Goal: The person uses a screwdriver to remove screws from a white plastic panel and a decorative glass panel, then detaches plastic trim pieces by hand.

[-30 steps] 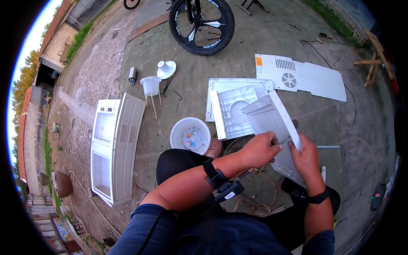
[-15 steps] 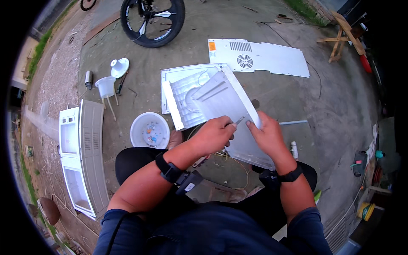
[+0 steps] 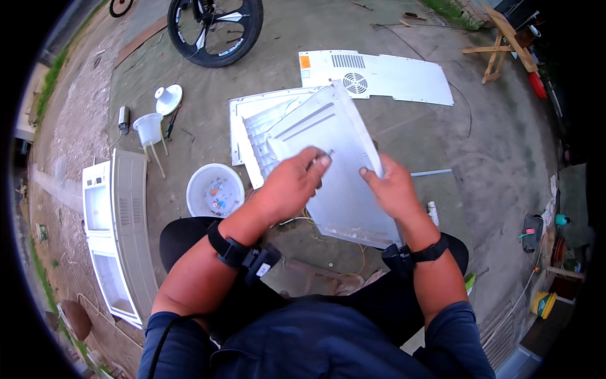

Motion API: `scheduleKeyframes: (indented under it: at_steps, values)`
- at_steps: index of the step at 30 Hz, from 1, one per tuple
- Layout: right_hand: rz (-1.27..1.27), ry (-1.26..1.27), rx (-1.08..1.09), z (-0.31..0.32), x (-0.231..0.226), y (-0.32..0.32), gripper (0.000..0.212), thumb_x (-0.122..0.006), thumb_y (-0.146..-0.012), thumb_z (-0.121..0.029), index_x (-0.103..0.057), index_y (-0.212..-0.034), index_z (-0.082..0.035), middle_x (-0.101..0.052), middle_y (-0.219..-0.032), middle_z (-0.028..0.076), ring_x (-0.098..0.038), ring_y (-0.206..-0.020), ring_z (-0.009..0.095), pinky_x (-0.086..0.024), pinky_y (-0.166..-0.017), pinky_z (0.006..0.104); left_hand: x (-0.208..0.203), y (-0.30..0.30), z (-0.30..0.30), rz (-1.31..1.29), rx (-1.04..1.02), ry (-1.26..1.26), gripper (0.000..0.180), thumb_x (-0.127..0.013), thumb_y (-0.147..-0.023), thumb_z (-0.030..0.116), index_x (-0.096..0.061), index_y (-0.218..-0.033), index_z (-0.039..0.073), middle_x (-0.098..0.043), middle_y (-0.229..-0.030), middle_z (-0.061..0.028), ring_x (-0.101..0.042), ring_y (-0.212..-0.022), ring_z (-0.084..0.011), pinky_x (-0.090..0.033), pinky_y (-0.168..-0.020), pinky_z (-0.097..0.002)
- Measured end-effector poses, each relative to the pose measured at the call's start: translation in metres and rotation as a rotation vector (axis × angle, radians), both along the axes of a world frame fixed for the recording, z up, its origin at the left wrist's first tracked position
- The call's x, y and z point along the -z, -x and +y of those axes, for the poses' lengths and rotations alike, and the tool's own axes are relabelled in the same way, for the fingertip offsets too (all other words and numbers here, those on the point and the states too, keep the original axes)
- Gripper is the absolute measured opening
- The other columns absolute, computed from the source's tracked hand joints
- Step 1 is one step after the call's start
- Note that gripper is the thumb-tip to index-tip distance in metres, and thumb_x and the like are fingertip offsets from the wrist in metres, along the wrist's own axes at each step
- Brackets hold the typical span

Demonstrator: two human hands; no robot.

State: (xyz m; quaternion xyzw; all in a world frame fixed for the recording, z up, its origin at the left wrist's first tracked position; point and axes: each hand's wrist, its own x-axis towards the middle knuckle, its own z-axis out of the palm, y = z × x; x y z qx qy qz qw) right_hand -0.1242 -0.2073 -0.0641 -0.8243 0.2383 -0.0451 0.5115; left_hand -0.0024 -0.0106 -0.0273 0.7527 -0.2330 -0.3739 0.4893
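Where two bare hands meet a pale grey, flat, sheet-like panel [image 3: 347, 196]: the left hand [image 3: 291, 186] comes in at 9 o'clock, the right hand [image 3: 394, 192] at 3 o'clock.
Left fingers: thumb and forefinger are pinched together on a small, slim, dark piece [image 3: 331, 152], too small to identify, the other fingers curled toward the palm; whether the fingertips touch the surface cannot be told.
Right fingers: clamped on the panel's raised long edge, thumb lying on the face and pointing to 10 o'clock, the other fingers around the outer side and partly hidden.
Panel: tilted above the person's lap, between the two hands, its face directly below the left fingertips and against the right thumb; two dark parallel grooves run near its 12 o'clock end.
Wrists: a black strap with a small black box is fastened on each.
Ground around the panel: a white ribbed piece [image 3: 257, 129] sits partly behind it at 10 o'clock, a round white tub [image 3: 197, 180] holding small coloured bits at 9, and a long white casing with two window-like openings [image 3: 131, 237] between 8 and 9.
Farther out: a white plate with a round vent [image 3: 404, 79] lies toward 1 o'clock, a black bicycle wheel [image 3: 249, 31] stands at 11.
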Motion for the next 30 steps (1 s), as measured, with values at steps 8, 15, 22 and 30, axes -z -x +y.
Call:
scheduleKeyframes:
  at_steps: [8, 15, 22, 30]
  values:
    - [-0.013, 0.1, 0.017, -0.01, 0.004, 0.001, 0.027, -0.067, -0.089, -0.018, -0.065, -0.109, -0.001, -0.069, -0.086, 0.015, -0.066, -0.078, 0.024, -0.051, -0.075, 0.0348, -0.037, -0.082, 0.095, -0.339, -0.367, -0.142, 0.046, -0.041, -0.105, 0.043, -0.064, -0.122, 0.007, -0.051, -0.063, -0.001, -0.05, -0.055, -0.0093, -0.044, -0.052, -0.0268]
    - [-0.027, 0.015, 0.038, -0.009, -0.007, -0.005, 0.029, -0.065, -0.089, -0.013, -0.064, -0.114, 0.0, -0.07, -0.089, 0.008, -0.062, -0.08, 0.013, -0.05, -0.076, 0.0307, -0.025, -0.128, 0.208, -0.414, -0.363, -0.641, 0.045, -0.049, -0.101, 0.044, -0.068, -0.107, 0.004, -0.054, -0.059, -0.0042, -0.054, -0.053, -0.0129, -0.043, -0.051, -0.029]
    - [0.009, -0.026, 0.074, -0.006, -0.008, -0.007, 0.028, -0.065, -0.089, -0.012, -0.063, -0.114, 0.002, -0.07, -0.091, 0.008, -0.061, -0.081, 0.012, -0.05, -0.076, 0.0297, 0.013, -0.129, 0.266, -0.144, -0.391, -0.602, 0.038, -0.05, -0.102, 0.037, -0.067, -0.108, 0.003, -0.055, -0.061, -0.0047, -0.055, -0.053, -0.0126, -0.046, -0.052, -0.0302]
    - [0.025, -0.032, 0.057, -0.005, -0.006, -0.01, 0.026, -0.064, -0.09, -0.01, -0.063, -0.112, 0.004, -0.069, -0.092, 0.008, -0.06, -0.083, 0.011, -0.05, -0.077, 0.0289, 0.1, -0.103, 0.306, -0.279, -0.314, -0.658, 0.045, -0.053, -0.097, 0.037, -0.068, -0.091, -0.005, -0.068, -0.082, -0.019, -0.065, -0.075, -0.0271, -0.051, -0.073, -0.0397]
